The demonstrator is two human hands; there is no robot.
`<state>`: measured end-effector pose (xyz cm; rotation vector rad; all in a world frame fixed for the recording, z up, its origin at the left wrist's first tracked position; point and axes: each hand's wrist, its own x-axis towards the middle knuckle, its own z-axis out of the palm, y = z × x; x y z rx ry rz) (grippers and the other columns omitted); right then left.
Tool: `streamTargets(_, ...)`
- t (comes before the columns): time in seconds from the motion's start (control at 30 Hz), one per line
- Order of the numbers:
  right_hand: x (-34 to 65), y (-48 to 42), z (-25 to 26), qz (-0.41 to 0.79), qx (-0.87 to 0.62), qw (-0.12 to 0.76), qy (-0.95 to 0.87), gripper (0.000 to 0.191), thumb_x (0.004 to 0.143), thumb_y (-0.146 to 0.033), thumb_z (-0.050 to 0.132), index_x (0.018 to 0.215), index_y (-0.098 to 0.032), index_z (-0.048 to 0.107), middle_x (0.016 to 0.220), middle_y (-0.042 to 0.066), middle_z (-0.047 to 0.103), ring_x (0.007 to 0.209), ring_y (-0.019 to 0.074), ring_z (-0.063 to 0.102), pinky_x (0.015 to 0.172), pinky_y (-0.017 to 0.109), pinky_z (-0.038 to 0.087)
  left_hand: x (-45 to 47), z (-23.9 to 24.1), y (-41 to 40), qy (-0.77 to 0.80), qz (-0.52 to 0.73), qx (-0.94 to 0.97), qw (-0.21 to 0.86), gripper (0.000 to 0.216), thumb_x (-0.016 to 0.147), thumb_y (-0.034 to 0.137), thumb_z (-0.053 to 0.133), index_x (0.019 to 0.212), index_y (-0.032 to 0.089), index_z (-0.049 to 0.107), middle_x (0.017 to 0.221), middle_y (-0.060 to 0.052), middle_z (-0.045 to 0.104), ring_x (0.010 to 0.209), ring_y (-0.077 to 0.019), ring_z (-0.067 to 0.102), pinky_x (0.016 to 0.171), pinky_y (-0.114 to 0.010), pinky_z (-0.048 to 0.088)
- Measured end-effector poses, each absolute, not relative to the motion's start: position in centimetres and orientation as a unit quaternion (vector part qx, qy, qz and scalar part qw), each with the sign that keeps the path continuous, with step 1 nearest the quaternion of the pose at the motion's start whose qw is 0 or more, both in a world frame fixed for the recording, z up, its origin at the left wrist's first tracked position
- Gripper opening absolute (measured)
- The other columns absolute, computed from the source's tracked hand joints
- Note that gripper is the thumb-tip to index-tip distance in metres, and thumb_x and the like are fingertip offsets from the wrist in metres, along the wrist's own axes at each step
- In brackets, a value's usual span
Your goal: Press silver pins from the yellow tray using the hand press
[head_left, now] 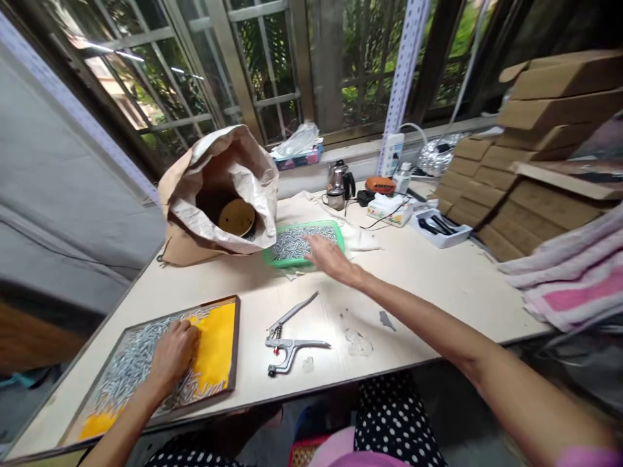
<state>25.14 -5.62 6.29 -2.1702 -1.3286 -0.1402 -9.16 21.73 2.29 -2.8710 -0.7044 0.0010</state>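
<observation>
The fingers of your left hand point(176, 349) are bent and drawn close together, down among the small metal pins point(129, 363), right where the pile meets the bare floor; whether they pinch any, I cannot tell. The fingers of your right hand point(331, 258) are loosely spread and partly bent, reaching over the near right part of the green plastic tray point(342, 241); no pin shows clearly in their hold, and I cannot tell whether they touch the contents. Under your left hand lies the dark-rimmed tray point(237, 340), near the table's front edge. Its pins lie thick across the left and middle, while the yellow floor point(217, 344) shows at the right end and in the near left corner, so I judge the work there to be partway. The green tray, farther back, looks well covered with similar pins. Between the two trays and nearer you, the hand pliers point(291, 347) lie untouched on the table point(428, 292), handles spread. Behind, just beside the green tray, the paper sack point(195, 250) gapes, with a round tub point(237, 217) inside; how many pins it holds is hidden.
</observation>
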Motion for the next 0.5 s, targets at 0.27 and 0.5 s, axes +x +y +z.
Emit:
streamTargets(0.27,12.5,-12.2,0.0,0.125,-0.741,0.154,-0.641,0.021,0.098,-0.030,0.059,0.110,-0.015,0.065,0.110,0.010,0.062,0.093,0.0196,0.061,0.076,0.030,0.046,-4.5,4.0,9.6,-0.348,-0.075,-0.882,-0.308,0.040,0.075,0.057,0.059,0.085,0.022,0.075,0.087,-0.005,0.077,0.072,-0.0213,0.068,0.072,-0.031,0.051)
streamTargets(0.5,12.0,-11.9,-1.2,0.090,-0.769,0.067,-0.629,0.023,0.103,-0.015,0.041,0.109,-0.016,0.063,0.105,0.010,0.063,0.091,0.0205,0.057,0.073,0.033,0.041,-3.6,-0.7,5.9,-0.382,-0.001,-0.816,-0.434,0.046,0.066,0.063,0.065,0.074,0.018,0.071,0.054,0.000,0.063,0.044,-0.0135,0.052,0.049,-0.026,0.040)
